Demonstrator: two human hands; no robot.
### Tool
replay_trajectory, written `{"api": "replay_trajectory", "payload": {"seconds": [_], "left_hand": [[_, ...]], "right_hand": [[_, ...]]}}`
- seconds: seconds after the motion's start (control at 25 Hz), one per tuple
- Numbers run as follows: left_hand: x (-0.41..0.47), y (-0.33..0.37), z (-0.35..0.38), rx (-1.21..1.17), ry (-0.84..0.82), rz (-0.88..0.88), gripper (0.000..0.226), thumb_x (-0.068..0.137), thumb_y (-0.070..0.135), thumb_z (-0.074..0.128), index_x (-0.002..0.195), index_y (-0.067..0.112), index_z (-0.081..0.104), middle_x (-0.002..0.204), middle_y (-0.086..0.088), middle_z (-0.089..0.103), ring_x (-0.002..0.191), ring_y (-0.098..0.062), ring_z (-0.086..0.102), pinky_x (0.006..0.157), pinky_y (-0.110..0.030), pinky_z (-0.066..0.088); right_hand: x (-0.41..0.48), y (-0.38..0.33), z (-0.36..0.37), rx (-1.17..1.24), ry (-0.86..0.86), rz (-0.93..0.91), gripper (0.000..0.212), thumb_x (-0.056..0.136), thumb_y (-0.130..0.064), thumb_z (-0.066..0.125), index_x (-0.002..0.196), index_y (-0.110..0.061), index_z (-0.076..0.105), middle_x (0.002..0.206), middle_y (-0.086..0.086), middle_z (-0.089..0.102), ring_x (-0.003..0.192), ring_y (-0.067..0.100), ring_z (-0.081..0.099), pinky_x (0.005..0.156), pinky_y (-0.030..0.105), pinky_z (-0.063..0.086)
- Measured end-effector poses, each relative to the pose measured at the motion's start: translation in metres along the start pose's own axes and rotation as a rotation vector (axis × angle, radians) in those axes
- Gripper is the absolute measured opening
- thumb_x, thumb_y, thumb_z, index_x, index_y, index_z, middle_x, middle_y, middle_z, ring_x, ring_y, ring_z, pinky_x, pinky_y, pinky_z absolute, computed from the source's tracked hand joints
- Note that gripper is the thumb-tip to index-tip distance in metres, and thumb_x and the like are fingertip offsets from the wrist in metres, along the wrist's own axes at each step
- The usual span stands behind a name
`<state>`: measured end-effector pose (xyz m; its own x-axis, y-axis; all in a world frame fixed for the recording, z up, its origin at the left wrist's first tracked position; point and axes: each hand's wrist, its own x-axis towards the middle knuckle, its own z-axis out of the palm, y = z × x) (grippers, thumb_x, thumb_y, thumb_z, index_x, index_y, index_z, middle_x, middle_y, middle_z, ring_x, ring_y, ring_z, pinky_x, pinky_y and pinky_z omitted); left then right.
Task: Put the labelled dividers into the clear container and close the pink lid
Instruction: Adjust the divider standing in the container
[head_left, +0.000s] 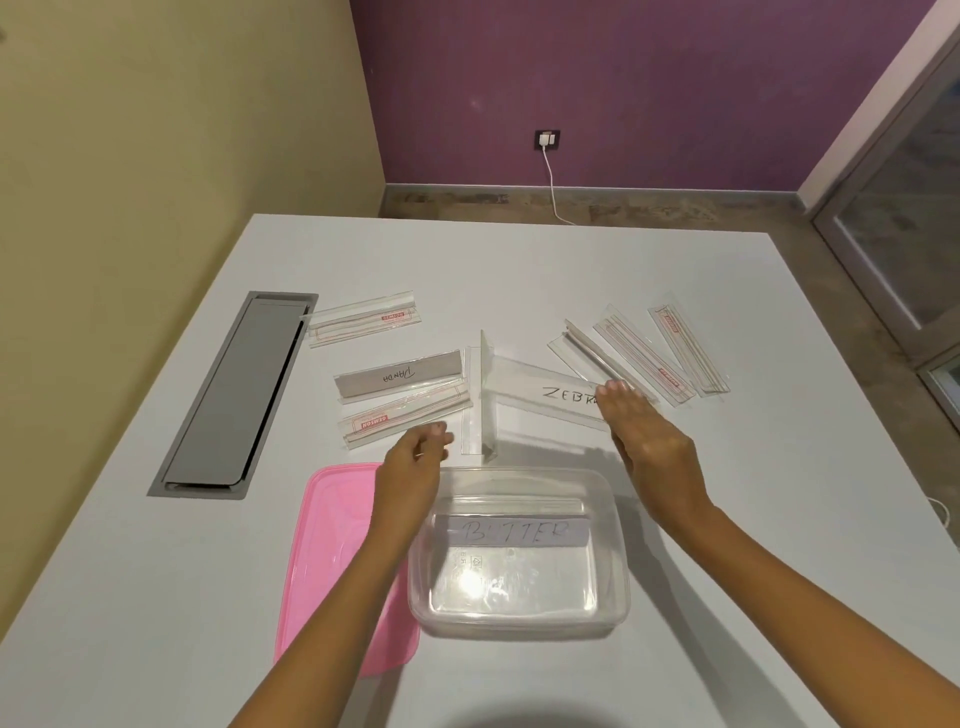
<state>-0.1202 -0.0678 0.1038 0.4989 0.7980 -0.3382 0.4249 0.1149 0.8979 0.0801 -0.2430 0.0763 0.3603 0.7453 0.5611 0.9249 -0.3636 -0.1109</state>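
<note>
The clear container (621, 525) stands at the near middle of the white table, holding one divider labelled BUTTER (514, 532). The pink lid (332, 545) lies flat to its left, partly under my left forearm. Beyond the container, the divider labelled ZEBRA (545, 392) is tilted off the table, and my right hand (649, 441) grips its right end, covering the last letter. An unlabelled clear divider (483, 395) stands on edge beside it. My left hand (415, 462) hovers just left of that one, fingers loosely curled, holding nothing. A PANDA divider (400, 374) lies further left.
Several clear dividers with red print lie fanned at the right (644, 358), one below PANDA (405, 415) and one at the back left (363, 317). A grey cable hatch (228, 395) is set into the table's left side. A white cable (940, 512) touches the right edge.
</note>
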Motion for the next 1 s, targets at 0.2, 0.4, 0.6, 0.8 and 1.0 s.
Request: {"api": "replay_trajectory", "payload": {"seconds": [0.2, 0.4, 0.6, 0.8, 1.0], "left_hand": [[0.005, 0.026, -0.005, -0.444, -0.328, -0.182, 0.033, 0.097, 0.037, 0.046, 0.105, 0.01, 0.063, 0.085, -0.003, 0.075, 0.08, -0.017, 0.074, 0.075, -0.028, 0.06], [0.0, 0.01, -0.013, -0.169, -0.098, -0.033, 0.025, 0.089, 0.004, 0.055, 0.11, 0.013, 0.065, 0.063, 0.003, 0.057, 0.063, -0.015, 0.058, 0.077, -0.034, 0.057], [-0.012, -0.004, -0.012, -0.024, 0.044, 0.131, 0.034, 0.084, -0.004, 0.053, 0.09, 0.027, 0.065, 0.07, 0.009, 0.067, 0.072, -0.02, 0.062, 0.078, -0.042, 0.053], [-0.023, -0.025, -0.013, -0.06, 0.084, 0.197, 0.04, 0.083, -0.011, 0.05, 0.085, 0.026, 0.064, 0.07, 0.009, 0.07, 0.073, -0.003, 0.065, 0.065, -0.012, 0.051], [-0.024, -0.043, -0.019, 0.038, 0.157, 0.245, 0.022, 0.088, 0.011, 0.059, 0.103, 0.027, 0.061, 0.084, 0.008, 0.07, 0.085, 0.004, 0.062, 0.067, -0.011, 0.047]], "right_hand": [[-0.013, -0.026, -0.022, 0.061, 0.043, -0.179, 0.039, 0.087, 0.005, 0.062, 0.125, 0.004, 0.056, 0.134, 0.018, 0.055, 0.129, 0.03, 0.049, 0.107, 0.044, 0.044], [-0.026, -0.041, -0.022, 0.152, -0.046, -0.205, 0.037, 0.088, 0.001, 0.061, 0.126, 0.0, 0.058, 0.136, 0.016, 0.054, 0.132, 0.03, 0.047, 0.109, 0.046, 0.04], [-0.021, -0.046, -0.021, 0.118, -0.352, -0.051, 0.072, 0.08, -0.036, 0.072, 0.141, -0.015, 0.04, 0.147, 0.001, 0.045, 0.125, 0.02, 0.051, 0.107, 0.039, 0.04], [-0.025, -0.051, -0.013, 0.224, -0.636, -0.002, 0.071, 0.078, -0.052, 0.064, 0.14, -0.028, 0.038, 0.134, -0.009, 0.055, 0.111, 0.016, 0.056, 0.093, 0.033, 0.046], [-0.032, -0.056, 0.001, 0.256, -0.73, 0.041, 0.066, 0.079, -0.048, 0.065, 0.137, -0.03, 0.038, 0.136, -0.012, 0.05, 0.12, 0.014, 0.049, 0.092, 0.028, 0.043]]}}
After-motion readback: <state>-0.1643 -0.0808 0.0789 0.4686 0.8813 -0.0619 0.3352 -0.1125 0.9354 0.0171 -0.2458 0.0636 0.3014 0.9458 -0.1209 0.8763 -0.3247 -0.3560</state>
